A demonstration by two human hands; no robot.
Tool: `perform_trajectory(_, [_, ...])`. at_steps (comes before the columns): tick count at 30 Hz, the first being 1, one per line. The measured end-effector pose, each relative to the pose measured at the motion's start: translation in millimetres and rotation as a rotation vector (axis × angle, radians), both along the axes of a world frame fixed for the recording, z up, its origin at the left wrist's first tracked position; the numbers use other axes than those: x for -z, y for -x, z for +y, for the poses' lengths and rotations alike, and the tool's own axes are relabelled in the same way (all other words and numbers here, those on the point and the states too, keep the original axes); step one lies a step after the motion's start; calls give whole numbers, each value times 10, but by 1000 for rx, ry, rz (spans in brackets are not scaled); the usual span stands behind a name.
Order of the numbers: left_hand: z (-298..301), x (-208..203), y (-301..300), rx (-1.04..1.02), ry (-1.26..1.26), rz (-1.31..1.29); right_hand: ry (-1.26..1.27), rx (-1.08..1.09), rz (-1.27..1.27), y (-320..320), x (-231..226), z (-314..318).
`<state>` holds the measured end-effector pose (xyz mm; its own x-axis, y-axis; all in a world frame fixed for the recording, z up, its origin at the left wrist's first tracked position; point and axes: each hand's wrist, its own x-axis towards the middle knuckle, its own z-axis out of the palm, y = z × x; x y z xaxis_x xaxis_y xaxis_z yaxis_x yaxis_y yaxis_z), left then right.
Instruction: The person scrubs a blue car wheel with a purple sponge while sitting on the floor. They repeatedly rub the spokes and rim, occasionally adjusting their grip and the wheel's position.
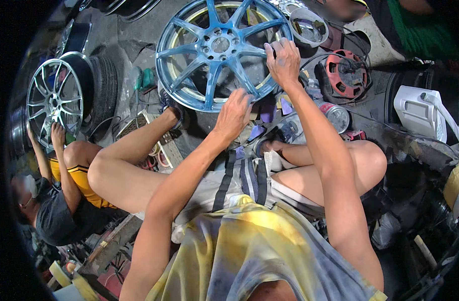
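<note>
Blue multi-spoke alloy wheel rim (216, 62), spoked face toward the camera, sits just beyond the person's bent legs (131, 188); what bears it is hidden. The right hand (284, 61) has its fingers curled at the rim's right edge, apparently touching. The left hand (235, 113) is loosely bent at the lower right edge; whether it pinches anything cannot be told. Purple pieces (286, 106) lie just below that edge. The step in hand looks like handwork along the rim's outer lip; the next move likely calls for one hand steadying it while the other follows the curve.
</note>
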<state>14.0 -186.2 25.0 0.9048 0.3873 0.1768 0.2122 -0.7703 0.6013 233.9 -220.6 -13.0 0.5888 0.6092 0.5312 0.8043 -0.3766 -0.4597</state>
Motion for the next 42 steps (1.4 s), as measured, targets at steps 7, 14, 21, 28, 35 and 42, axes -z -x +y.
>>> perform_trajectory(7, [-37, 40, -70, 50, -23, -73, 4, 2, 16, 5, 27, 4])
perform_trajectory(14, [-71, 77, -129, 21, -39, -73, 24, 4, 29, 13, 6, 1])
perform_trajectory(21, [-54, 86, -122, 17, 3, -69, -1, 5, 8, 5, -5, -9])
perform_trajectory(28, [-56, -1, -165, -1, 23, -26, -15, -4, 16, 15, 5, -4])
perform_trajectory(35, [-35, 12, -117, 26, -23, -126, -14, -9, 17, 19, 1, 2])
perform_trajectory(42, [-32, 24, -140, 41, -26, -71, 5, -9, 15, 30, 17, -1])
